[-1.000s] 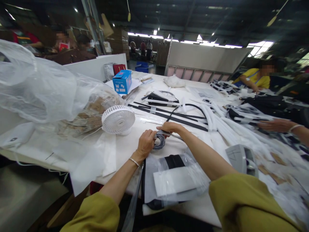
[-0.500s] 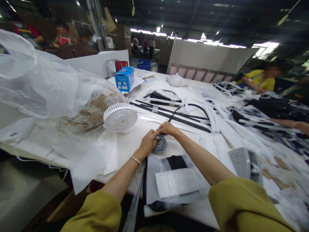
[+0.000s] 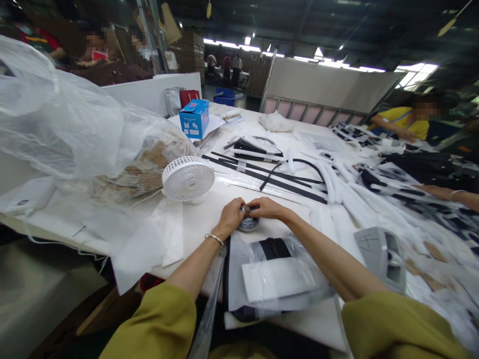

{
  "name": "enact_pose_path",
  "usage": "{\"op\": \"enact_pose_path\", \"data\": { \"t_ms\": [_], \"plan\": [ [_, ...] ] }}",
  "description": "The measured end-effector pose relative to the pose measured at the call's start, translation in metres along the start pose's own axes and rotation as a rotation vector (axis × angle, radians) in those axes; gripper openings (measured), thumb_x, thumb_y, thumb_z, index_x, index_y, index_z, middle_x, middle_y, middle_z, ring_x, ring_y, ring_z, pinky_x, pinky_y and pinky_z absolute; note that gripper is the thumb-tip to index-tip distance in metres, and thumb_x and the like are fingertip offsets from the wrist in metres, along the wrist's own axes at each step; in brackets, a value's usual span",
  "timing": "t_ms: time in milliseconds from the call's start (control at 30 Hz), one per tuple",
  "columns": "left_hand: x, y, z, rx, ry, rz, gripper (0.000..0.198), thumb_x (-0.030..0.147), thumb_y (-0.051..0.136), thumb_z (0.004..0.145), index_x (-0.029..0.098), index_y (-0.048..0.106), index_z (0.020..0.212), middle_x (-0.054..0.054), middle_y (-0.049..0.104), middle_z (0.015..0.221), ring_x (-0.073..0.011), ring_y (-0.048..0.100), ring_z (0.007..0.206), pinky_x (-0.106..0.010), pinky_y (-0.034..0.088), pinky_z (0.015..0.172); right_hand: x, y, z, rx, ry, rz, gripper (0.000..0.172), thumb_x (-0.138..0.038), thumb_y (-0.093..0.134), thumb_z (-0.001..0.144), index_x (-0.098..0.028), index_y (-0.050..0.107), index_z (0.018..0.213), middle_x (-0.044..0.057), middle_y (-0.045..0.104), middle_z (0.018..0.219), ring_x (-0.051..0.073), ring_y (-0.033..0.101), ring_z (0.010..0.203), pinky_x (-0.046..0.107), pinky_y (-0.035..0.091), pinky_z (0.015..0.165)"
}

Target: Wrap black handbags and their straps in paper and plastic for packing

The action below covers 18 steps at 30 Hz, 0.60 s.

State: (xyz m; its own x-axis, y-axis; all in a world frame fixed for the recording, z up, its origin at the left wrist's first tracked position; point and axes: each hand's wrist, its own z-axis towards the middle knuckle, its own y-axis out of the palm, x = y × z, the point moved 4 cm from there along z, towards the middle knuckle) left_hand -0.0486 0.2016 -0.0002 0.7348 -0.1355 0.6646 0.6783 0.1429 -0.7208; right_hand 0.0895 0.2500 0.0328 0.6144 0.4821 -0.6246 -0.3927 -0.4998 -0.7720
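Forearms (image 3: 331,252) converge, left hand (image 3: 231,215) and right hand (image 3: 268,207) nearly touching, grip seemingly pinched on a coil (image 3: 248,225).

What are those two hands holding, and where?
The left hand and right hand hold a small grey coil at its far edge; the exact grip is hidden.

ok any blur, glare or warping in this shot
All in head view: plastic heap at lower right smeared; clear wrap glinting; windows bright against dark ceiling; sleeves stretched toward bottom corners; grey coil partly hidden, lacking fine detail.
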Motion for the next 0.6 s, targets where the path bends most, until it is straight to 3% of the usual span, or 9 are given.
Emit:
{"op": "enact_pose_path", "data": {
  "t_ms": [100,233,367,600],
  "plan": [
    [0.001,0.004,-0.001,-0.002,-0.010,0.020,0.012,0.016,0.061,0.079,0.021,0.061,0.090,-0.004,0.065,0.093,-0.0209,0.061,0.089,-0.031,0.044,0.079,-0.002,0.004,-0.003,0.069,0.008,-0.092,0.018,-0.023,0.070,0.074,-0.022,0.078,0.090,-0.001,0.075,0.080,0.019,0.067,0.078,0.024,0.046,0.070],
    [0.002,0.005,0.000,-0.031,0.001,0.000,0.014,0.018,0.063,0.077,0.020,0.062,0.091,-0.005,0.063,0.095,-0.0215,0.060,0.092,-0.032,0.044,0.082,-0.003,0.013,-0.007,0.205,0.021,-0.193,0.016,-0.018,0.063,0.083,-0.022,0.077,0.089,0.002,0.076,0.088,0.018,0.067,0.084,0.026,0.046,0.079],
    [-0.001,-0.003,0.006,-0.147,0.047,-0.078,0.017,0.022,0.065,0.072,0.017,0.066,0.088,-0.005,0.065,0.092,-0.0199,0.060,0.089,-0.029,0.045,0.081,-0.005,0.019,-0.014,0.256,-0.018,-0.260,0.016,-0.015,0.061,0.086,-0.021,0.076,0.089,0.005,0.075,0.092,0.018,0.067,0.089,0.026,0.045,0.083],
    [-0.009,-0.013,0.019,-0.308,0.042,-0.149,0.035,0.032,0.041,0.084,0.013,0.069,0.083,-0.004,0.070,0.081,-0.0188,0.062,0.080,-0.027,0.046,0.069,-0.006,0.025,-0.030,0.295,-0.073,-0.314,0.018,-0.013,0.055,0.092,-0.019,0.072,0.092,0.006,0.072,0.094,0.017,0.064,0.088,0.025,0.044,0.082]
  ]
}}
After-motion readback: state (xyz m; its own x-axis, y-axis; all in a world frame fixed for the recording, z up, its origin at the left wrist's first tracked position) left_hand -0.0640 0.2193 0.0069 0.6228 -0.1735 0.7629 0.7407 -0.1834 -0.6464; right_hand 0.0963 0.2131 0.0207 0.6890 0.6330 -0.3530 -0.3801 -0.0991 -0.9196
